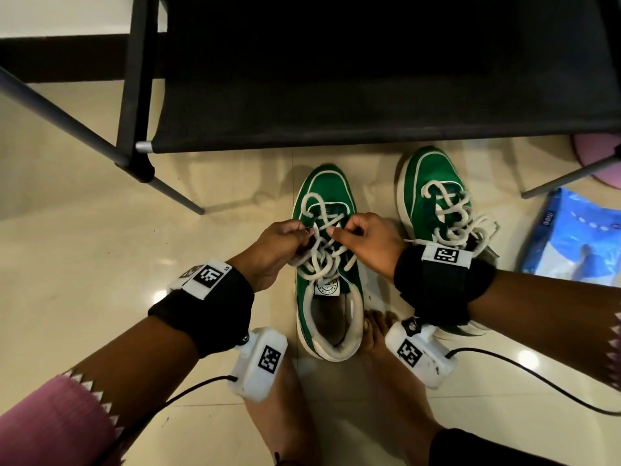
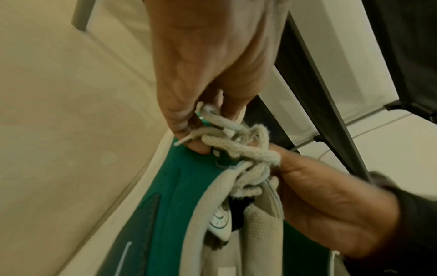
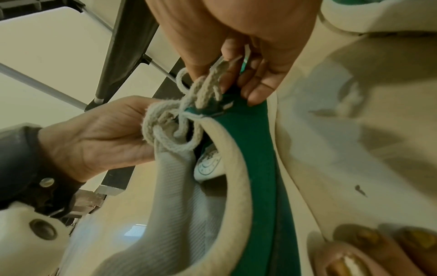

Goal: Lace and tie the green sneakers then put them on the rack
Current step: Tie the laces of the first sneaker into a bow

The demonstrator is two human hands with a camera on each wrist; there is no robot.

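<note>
Two green sneakers with white soles stand on the tiled floor in front of the black rack (image 1: pixel 336 95). The nearer sneaker (image 1: pixel 327 290) sits between my hands, toe toward the rack, its thick white lace (image 1: pixel 321 260) crossed and looped over the tongue. My left hand (image 1: pixel 307 235) pinches a strand at the left of the lacing, also visible in the left wrist view (image 2: pixel 201 121). My right hand (image 1: pixel 337 232) pinches another strand at the right (image 3: pixel 218 74). The second sneaker (image 1: pixel 433 183) stands to the right, its lace bunched on top, partly hidden by my right wrist.
Grey rack legs (image 1: pixel 178 193) slant down to the floor at the left and right. A blue packet (image 1: pixel 578 237) and a pink object (image 1: pixel 601 156) lie at the right. Bare feet (image 1: pixel 379 334) rest just behind the nearer sneaker's heel. Cables trail from both wrist cameras.
</note>
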